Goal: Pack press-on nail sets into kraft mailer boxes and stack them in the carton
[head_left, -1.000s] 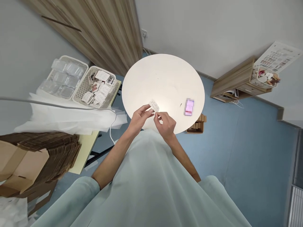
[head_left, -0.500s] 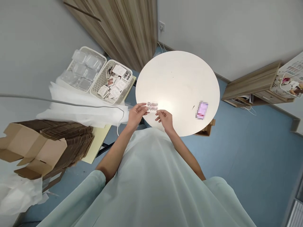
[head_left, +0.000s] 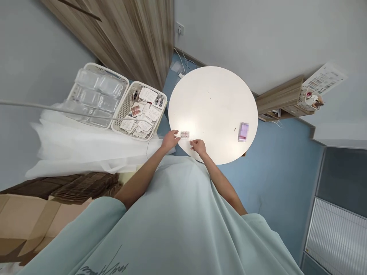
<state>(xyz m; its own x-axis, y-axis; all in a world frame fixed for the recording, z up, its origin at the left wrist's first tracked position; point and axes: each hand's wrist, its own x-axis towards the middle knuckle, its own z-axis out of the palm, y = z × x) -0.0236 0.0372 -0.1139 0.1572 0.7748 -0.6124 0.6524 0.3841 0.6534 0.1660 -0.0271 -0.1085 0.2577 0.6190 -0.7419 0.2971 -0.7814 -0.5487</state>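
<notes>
One patterned card (head_left: 185, 135), long axis sideways, left hand (head_left: 170, 140) spread beside it, right hand (head_left: 198, 146) curled, grip unclear.

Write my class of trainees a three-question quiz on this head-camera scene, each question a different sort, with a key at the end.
1. Multiple choice: how many rows of small pieces does the card between the left hand and the right hand show?
A) one
B) two
C) four

2. True or false: the right hand is holding the blurred purple object.

3. Short answer: what fills the basket nearer the round white table?

Key:
1. B.
2. False; it lies on the table, apart from the hand.
3. A pile of cards.
</notes>
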